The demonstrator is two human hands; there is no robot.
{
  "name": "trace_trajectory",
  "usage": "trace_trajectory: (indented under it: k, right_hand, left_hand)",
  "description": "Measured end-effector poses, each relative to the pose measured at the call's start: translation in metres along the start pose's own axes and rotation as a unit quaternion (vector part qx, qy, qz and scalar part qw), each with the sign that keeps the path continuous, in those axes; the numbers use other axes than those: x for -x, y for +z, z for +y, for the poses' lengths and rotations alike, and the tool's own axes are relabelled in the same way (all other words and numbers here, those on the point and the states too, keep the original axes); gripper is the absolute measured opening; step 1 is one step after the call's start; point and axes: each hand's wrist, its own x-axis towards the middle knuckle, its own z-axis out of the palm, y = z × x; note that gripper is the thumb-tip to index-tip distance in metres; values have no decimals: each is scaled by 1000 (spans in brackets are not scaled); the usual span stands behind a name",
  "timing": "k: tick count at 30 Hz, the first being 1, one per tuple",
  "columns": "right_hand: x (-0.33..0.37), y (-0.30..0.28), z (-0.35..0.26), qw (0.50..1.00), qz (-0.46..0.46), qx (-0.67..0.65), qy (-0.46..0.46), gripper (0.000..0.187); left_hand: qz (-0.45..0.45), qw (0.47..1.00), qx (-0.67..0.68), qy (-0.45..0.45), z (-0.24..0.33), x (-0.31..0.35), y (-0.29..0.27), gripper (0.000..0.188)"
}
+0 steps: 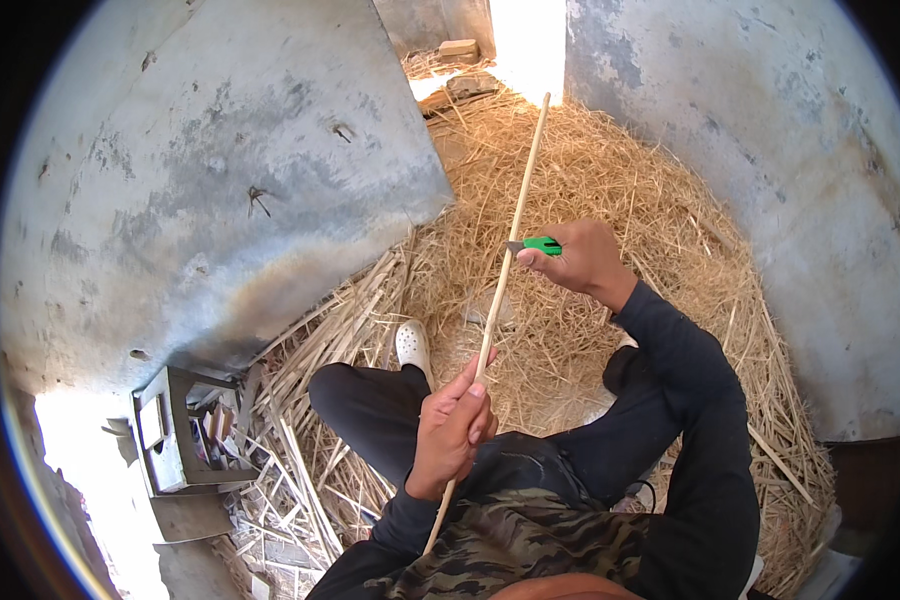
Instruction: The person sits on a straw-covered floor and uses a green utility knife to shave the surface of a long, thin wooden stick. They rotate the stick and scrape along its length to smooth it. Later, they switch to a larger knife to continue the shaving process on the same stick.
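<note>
Pale wooden stick (521, 200), slender and nearly straight, ran from six o'clock to one o'clock, through one hand and past a blade.
At six o'clock, its lower end lay over the camouflage top (530, 540), and the left hand (450, 435) was wrapped round the shaft above; that seemed a sound hold, leaving the long upper reach free. The stick looked light and stiff, likely to flex slightly toward its tip, probably dry rather than slippery, and perhaps prone to splinter. It was cream-yellow and evenly thin; its grain was too small to tell. At two o'clock, a green-handled knife (542, 245) met the shaft, its handle enclosed by the right hand (588, 262), thumb pointing toward the wood, with loose straw (660, 215) beyond.
</note>
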Motion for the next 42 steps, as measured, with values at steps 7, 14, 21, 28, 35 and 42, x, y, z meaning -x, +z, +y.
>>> trace_trajectory:
  k: [7, 14, 21, 28, 35, 42]
  right_hand:
    - [7, 9, -29, 983, 72, 1, -172, 70]
    - [2, 9, -32, 996, 19, -46, -75, 70]
    - [-17, 10, 4, 999, 7, -29, -19, 68]
    - [8, 15, -27, 987, 44, 21, -153, 68]
    - [-31, 9, 40, 981, 138, 84, -110, 72]
    - [-57, -34, 110, 976, 134, 124, 121, 65]
  left_hand:
    - [24, 996, -85, 29, 1, 9, -1, 45]
    - [41, 990, -119, 63, -4, 13, 1, 46]
    - [46, 975, -212, 56, -2, 15, 5, 48]
    - [45, 983, -175, 43, 0, 27, -3, 47]
    - [8, 988, -153, 17, -4, 36, -3, 47]
    - [4, 983, -178, -39, -9, 67, 1, 45]
